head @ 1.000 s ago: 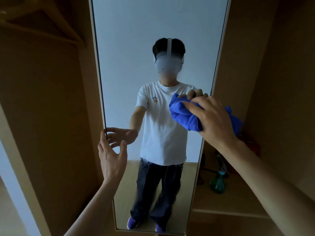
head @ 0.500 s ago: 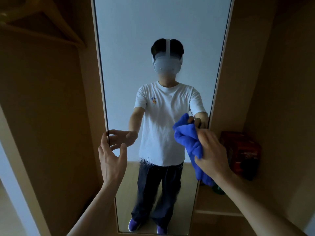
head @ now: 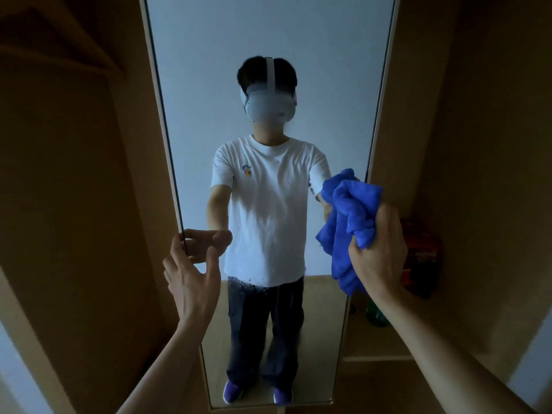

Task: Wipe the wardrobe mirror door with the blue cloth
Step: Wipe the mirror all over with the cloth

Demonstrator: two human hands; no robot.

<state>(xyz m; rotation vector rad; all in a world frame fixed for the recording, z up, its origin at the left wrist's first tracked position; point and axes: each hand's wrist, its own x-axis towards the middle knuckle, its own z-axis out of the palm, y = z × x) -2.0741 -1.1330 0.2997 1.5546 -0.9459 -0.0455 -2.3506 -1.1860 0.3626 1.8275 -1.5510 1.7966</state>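
gripped the blue cloth [head: 349, 210] tight in the right hand [head: 379, 252], right of centre of the frame, fingers curled round a bunched fistful, loose folds hanging below the fist. pushed that bundle up against the right edge of the wardrobe mirror door [head: 268, 40], about mid-height, flush with its own reflection. reached the left hand [head: 191, 279] to the door's left edge, lower left of centre, thumb spread wide, fingers fairly straight, fingertips [head: 179, 239] touching the edge, nothing held. spotted a band of water droplets [head: 248, 283] on the glass just below centre, between the two hands. caught a person [head: 265, 204] reflected down the middle, white t-shirt, dark trousers, headset on. glimpsed a red box [head: 421, 258] and a green bottle [head: 378, 316] on a wooden shelf [head: 379, 358] at the right, dim, partly hidden behind the right forearm.
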